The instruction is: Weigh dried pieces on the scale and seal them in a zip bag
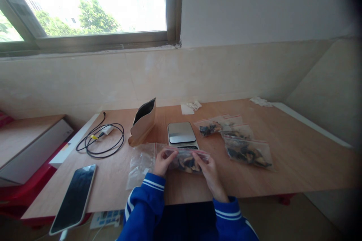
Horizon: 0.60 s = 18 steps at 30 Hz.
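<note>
Both hands [163, 162] [208, 171] (apparently pinching) on bag [186, 160]

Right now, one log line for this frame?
left hand + right hand: pinching top of filled zip bag | scale: behind it, bare | paper pouch: open | filled bags: right

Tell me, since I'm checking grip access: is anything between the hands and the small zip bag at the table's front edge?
Nothing visible. The left hand and right hand already pinch the zip bag at its two ends. The scale sits just behind it.
</note>
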Each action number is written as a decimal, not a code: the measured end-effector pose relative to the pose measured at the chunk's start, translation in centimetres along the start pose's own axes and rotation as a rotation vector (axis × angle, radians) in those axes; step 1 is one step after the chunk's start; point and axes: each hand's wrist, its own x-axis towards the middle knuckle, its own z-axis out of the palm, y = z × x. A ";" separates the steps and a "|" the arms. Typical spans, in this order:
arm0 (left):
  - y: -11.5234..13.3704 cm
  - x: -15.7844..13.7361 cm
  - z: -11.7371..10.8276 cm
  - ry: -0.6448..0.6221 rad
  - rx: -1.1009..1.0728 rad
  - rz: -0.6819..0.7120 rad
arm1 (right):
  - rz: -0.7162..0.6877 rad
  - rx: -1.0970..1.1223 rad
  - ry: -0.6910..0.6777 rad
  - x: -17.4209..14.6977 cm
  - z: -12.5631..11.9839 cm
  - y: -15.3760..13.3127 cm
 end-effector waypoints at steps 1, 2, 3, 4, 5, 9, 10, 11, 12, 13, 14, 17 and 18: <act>0.1 0.0 0.0 0.004 0.001 -0.001 | 0.000 -0.004 0.002 0.0 0.0 0.0; 0.1 0.0 0.0 0.008 0.004 0.006 | -0.001 -0.008 -0.002 0.0 0.0 0.1; 0.1 0.0 0.0 0.009 0.009 0.019 | -0.006 -0.013 -0.007 0.0 -0.1 0.1; 0.1 0.0 0.0 0.009 0.016 0.033 | -0.013 -0.019 -0.009 0.0 -0.1 0.1; 0.1 0.0 0.0 0.007 0.024 0.047 | -0.023 -0.024 -0.009 0.0 -0.1 0.1; 0.0 0.1 -0.1 0.012 0.048 0.077 | -0.041 -0.031 0.014 0.0 0.0 -0.1; 0.0 0.1 -0.1 0.018 0.050 0.078 | -0.039 -0.031 0.016 -0.1 0.1 -0.1; 0.0 0.1 -0.1 0.023 0.054 0.079 | -0.037 -0.031 0.015 -0.1 0.1 -0.1; 0.1 0.1 -0.2 0.027 0.059 0.081 | -0.037 -0.029 0.013 -0.1 0.1 -0.1; 0.1 0.1 -0.2 0.027 0.066 0.083 | -0.036 -0.026 0.011 -0.1 0.1 0.0; 0.2 0.1 -0.1 0.022 0.072 0.084 | -0.031 -0.021 0.016 -0.1 0.1 0.0; 0.4 0.0 -0.1 -0.013 0.065 0.071 | -0.001 0.002 0.038 0.0 0.0 0.1; 0.4 -0.1 0.0 -0.027 0.050 0.060 | 0.012 0.008 0.040 0.0 0.0 0.1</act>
